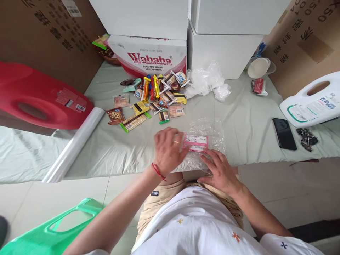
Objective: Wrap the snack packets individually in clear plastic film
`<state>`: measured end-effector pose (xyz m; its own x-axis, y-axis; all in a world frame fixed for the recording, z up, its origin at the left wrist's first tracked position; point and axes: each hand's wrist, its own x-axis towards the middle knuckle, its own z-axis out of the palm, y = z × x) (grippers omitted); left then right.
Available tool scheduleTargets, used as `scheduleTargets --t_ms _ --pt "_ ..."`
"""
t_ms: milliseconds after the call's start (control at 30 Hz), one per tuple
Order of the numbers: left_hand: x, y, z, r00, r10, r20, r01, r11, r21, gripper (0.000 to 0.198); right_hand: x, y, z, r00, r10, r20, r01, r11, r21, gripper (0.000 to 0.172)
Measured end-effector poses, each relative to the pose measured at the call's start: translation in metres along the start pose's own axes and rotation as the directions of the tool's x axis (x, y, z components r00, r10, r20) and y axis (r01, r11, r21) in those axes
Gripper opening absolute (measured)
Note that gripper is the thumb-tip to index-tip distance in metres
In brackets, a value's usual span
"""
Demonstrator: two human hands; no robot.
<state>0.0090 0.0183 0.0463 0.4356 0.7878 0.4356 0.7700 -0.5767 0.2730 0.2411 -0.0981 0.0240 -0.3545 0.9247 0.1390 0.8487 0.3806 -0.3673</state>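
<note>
A small pink-and-white printed packet [199,139] lies on a sheet of clear plastic film [217,129] near the table's front edge. My left hand [168,147], with a ring and a red string bracelet, is just left of the packet. Its fingers are bent and slightly apart, and the thumb reaches to the packet's lower left corner. On the other side, my right hand [219,171] has its fingers spread over the film, with the fingertips at the packet's lower right edge. Neither hand grips anything that I can see.
Wrapped snacks [159,95] lie beyond my hands, beside crumpled clear plastic [207,81]. A film roll [74,145] and red jug [53,102] are left; a phone [284,134], keys [306,138] and white detergent jug [316,101] right. A Wahaha carton [151,58] stands behind.
</note>
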Motion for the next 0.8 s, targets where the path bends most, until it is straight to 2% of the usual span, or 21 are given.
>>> scheduleTargets --t_ms 67,100,133,200,300,367,400,433,500,567,633,667,700,733,800 --pt "0.012 0.013 0.004 0.969 0.201 0.146 -0.204 0.979 0.006 0.042 -0.008 -0.003 0.009 0.999 0.039 -0.034 -0.040 0.999 -0.012 0.052" --pt "0.018 0.016 0.007 0.945 0.249 0.214 -0.256 0.967 0.004 0.044 -0.010 -0.004 0.012 0.997 0.060 -0.055 -0.061 0.998 -0.014 0.041" --pt "0.023 0.016 0.011 0.926 0.261 0.273 -0.272 0.962 0.003 0.042 -0.011 -0.005 0.015 0.994 0.076 -0.079 -0.077 0.997 -0.012 0.034" --pt "0.031 0.008 0.018 0.905 0.216 0.367 -0.231 0.973 -0.004 0.029 -0.011 -0.004 0.018 0.988 0.088 -0.128 -0.087 0.996 0.011 0.031" --pt "0.030 -0.012 0.024 0.916 0.064 0.397 -0.030 0.995 -0.090 0.009 -0.007 0.000 0.015 0.977 0.098 -0.187 -0.082 0.993 0.088 0.032" --pt "0.025 -0.024 0.026 0.933 -0.104 0.344 0.186 0.958 -0.216 0.012 -0.003 0.005 0.008 0.974 0.107 -0.200 -0.075 0.984 0.161 0.030" --pt "0.021 -0.029 0.027 0.923 -0.214 0.320 0.307 0.911 -0.274 0.014 0.000 0.008 0.003 0.974 0.112 -0.197 -0.072 0.977 0.200 0.028" --pt "0.018 -0.033 0.027 0.894 -0.329 0.305 0.420 0.852 -0.313 0.017 0.003 0.012 -0.002 0.975 0.120 -0.186 -0.073 0.968 0.240 0.027" --pt "0.014 -0.040 0.027 0.804 -0.519 0.291 0.593 0.741 -0.315 0.026 0.013 0.019 -0.012 0.977 0.153 -0.150 -0.100 0.945 0.311 0.026" --pt "0.011 -0.045 0.027 0.732 -0.613 0.297 0.680 0.688 -0.255 0.034 0.027 0.028 -0.021 0.972 0.209 -0.109 -0.159 0.923 0.350 0.027" --pt "0.008 -0.049 0.026 0.706 -0.645 0.293 0.704 0.683 -0.193 0.034 0.045 0.038 -0.028 0.965 0.253 -0.075 -0.211 0.912 0.352 0.030" --pt "0.006 -0.051 0.026 0.715 -0.650 0.257 0.696 0.698 -0.169 0.027 0.055 0.043 -0.030 0.963 0.264 -0.059 -0.229 0.911 0.343 0.030" --pt "0.004 -0.052 0.025 0.743 -0.641 0.192 0.668 0.729 -0.152 0.020 0.065 0.049 -0.032 0.962 0.270 -0.041 -0.242 0.912 0.330 0.031" --pt "0.002 -0.054 0.024 0.789 -0.605 0.110 0.615 0.777 -0.138 0.023 0.075 0.055 -0.033 0.962 0.273 -0.019 -0.253 0.913 0.321 0.031" --pt "-0.002 -0.057 0.023 0.896 -0.443 -0.028 0.438 0.892 -0.112 0.043 0.092 0.065 -0.034 0.962 0.270 0.033 -0.266 0.910 0.318 0.030"
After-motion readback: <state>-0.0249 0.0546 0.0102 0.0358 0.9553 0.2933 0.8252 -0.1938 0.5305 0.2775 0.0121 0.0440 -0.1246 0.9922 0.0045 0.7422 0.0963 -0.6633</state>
